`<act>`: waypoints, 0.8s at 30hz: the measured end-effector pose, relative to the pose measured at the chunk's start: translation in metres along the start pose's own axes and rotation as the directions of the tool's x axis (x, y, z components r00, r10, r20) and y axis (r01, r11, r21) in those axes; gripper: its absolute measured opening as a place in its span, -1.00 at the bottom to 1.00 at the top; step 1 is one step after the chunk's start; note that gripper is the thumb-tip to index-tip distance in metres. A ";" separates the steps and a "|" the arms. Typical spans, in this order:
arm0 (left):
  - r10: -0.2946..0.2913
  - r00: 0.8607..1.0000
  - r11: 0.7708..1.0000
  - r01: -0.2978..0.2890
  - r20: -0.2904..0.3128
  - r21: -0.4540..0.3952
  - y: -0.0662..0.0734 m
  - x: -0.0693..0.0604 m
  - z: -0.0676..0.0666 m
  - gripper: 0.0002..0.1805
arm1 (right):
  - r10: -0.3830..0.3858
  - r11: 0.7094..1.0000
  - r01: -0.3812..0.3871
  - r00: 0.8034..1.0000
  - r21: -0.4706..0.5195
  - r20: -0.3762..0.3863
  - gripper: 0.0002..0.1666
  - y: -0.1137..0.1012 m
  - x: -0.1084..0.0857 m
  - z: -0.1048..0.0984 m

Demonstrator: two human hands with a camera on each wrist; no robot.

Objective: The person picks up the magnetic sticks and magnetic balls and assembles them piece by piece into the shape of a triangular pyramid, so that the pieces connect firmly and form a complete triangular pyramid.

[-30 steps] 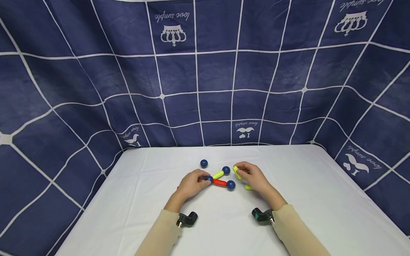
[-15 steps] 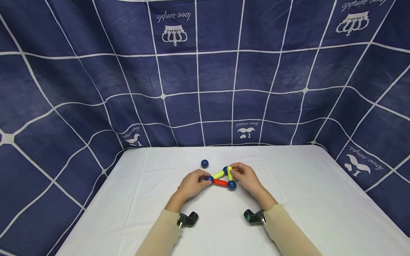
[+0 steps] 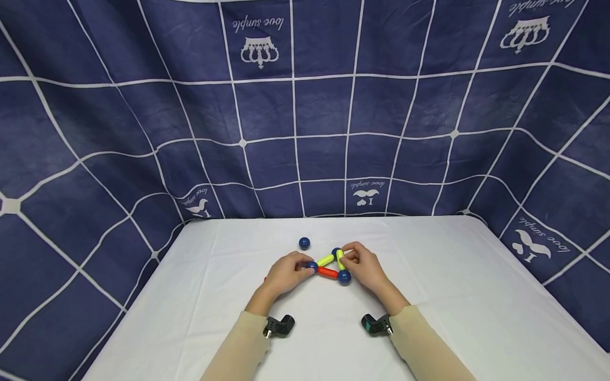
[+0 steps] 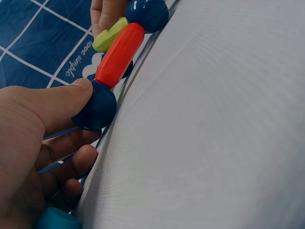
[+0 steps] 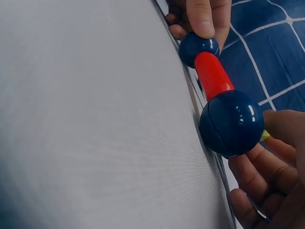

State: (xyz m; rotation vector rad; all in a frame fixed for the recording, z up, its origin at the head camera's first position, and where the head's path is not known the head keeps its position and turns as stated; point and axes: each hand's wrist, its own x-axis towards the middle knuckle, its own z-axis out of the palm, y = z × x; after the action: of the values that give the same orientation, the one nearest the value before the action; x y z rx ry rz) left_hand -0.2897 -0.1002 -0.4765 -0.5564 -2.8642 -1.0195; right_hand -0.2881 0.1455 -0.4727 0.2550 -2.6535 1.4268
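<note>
My left hand (image 3: 285,272) pinches a blue ball (image 4: 97,107) between thumb and fingers. A red rod (image 3: 327,272) runs from that ball to a near-right blue ball (image 5: 232,123). A yellow-green rod (image 3: 325,260) slants from the held ball to a far blue ball (image 3: 335,251), partly covered. With thumb and fingers, my right hand (image 3: 366,269) holds a second yellow-green rod (image 3: 340,260), its lower end at the near-right ball and its upper end beside the far ball. Whether that upper end touches is unclear. Mostly hidden behind the near-right ball in the right wrist view is this second rod.
A loose blue ball (image 3: 304,243) lies farther back on the white-covered table (image 3: 229,328). A small red piece (image 3: 265,279) peeks out behind the left hand. In the left wrist view a teal piece (image 4: 57,220) sits low by the palm. A blue checked cloth (image 3: 324,106) hangs behind.
My right hand has moved left with its yellow-green rod, bringing it to the near-right ball, then tilting it slightly. The rod lying beneath that hand is now hidden. The left hand stays put.
</note>
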 end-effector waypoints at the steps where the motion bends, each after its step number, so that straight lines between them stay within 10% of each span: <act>1: 0.001 1.000 1.000 -0.001 0.000 0.000 0.000 0.000 0.000 -0.68 | 0.001 1.000 -0.001 1.000 -0.009 0.004 -0.67 0.000 -0.001 0.000; 24: -0.021 1.000 1.000 0.021 0.003 -0.005 0.001 0.000 0.001 -0.69 | 0.006 0.988 -0.007 1.000 -0.154 -0.006 -0.75 0.000 -0.005 0.005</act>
State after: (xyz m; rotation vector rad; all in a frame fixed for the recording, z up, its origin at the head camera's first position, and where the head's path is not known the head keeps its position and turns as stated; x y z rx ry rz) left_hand -0.2890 -0.0995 -0.4767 -0.5301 -2.8767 -1.0305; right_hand -0.2830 0.1417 -0.4762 0.2275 -2.7444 1.2132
